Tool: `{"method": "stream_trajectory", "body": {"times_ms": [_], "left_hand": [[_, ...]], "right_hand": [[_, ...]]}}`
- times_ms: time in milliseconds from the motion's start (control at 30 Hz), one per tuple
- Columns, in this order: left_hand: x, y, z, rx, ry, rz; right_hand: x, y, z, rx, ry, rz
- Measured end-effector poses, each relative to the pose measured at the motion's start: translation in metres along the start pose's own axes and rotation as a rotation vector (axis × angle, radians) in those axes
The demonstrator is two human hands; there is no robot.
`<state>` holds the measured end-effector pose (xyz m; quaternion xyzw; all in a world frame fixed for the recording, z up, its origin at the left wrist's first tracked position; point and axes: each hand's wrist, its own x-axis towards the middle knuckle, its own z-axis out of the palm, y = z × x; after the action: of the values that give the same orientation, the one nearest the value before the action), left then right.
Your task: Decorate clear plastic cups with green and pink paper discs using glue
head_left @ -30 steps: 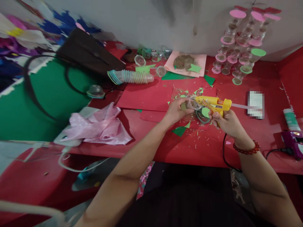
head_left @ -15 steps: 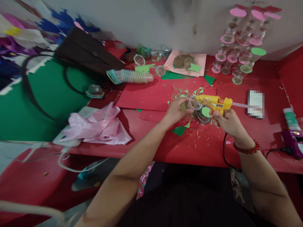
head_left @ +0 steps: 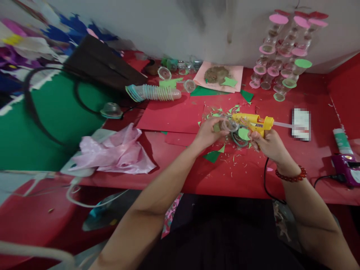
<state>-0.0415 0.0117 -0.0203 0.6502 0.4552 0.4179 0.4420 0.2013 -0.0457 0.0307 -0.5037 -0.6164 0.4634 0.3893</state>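
My right hand (head_left: 266, 144) grips a yellow glue gun (head_left: 253, 122) with a clear glue stick poking out of its back; its nozzle points left. My left hand (head_left: 208, 131) pinches a small clear plastic cup (head_left: 226, 123) right at the nozzle tip. Both hands hover just above the red table (head_left: 242, 176). Under them lie scissors (head_left: 239, 139), a light green paper circle (head_left: 243, 133) and green paper scraps. A red bead bracelet (head_left: 291, 176) circles my right wrist.
A lying stack of clear cups (head_left: 153, 92) and red paper sheets (head_left: 173, 115) sit behind my left hand. Pink plastic wrap (head_left: 115, 152) lies at left. Strings of cups with pink and green lids (head_left: 281, 52) hang at back right. A purple device (head_left: 347, 168) and glue tube (head_left: 341, 139) sit far right.
The view has drifted slightly. Both hands stay together with the glue gun's nozzle at the cup, almost unmoved.
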Motion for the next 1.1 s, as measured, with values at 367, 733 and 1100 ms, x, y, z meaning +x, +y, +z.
{"method": "stream_trajectory", "body": {"times_ms": [367, 733, 1100], "left_hand": [[0.0005, 0.0002, -0.0027, 0.031, -0.002, 0.000], [-0.0003, -0.0008, -0.0011, 0.114, 0.013, 0.040], [0.0019, -0.0015, -0.0038, 0.128, -0.005, 0.033]], "right_hand": [[-0.0011, -0.0052, -0.0015, -0.080, -0.001, -0.034], [0.0005, -0.0025, -0.0018, -0.132, 0.014, -0.001], [0.0003, -0.0030, -0.0016, -0.152, 0.022, 0.021]]}}
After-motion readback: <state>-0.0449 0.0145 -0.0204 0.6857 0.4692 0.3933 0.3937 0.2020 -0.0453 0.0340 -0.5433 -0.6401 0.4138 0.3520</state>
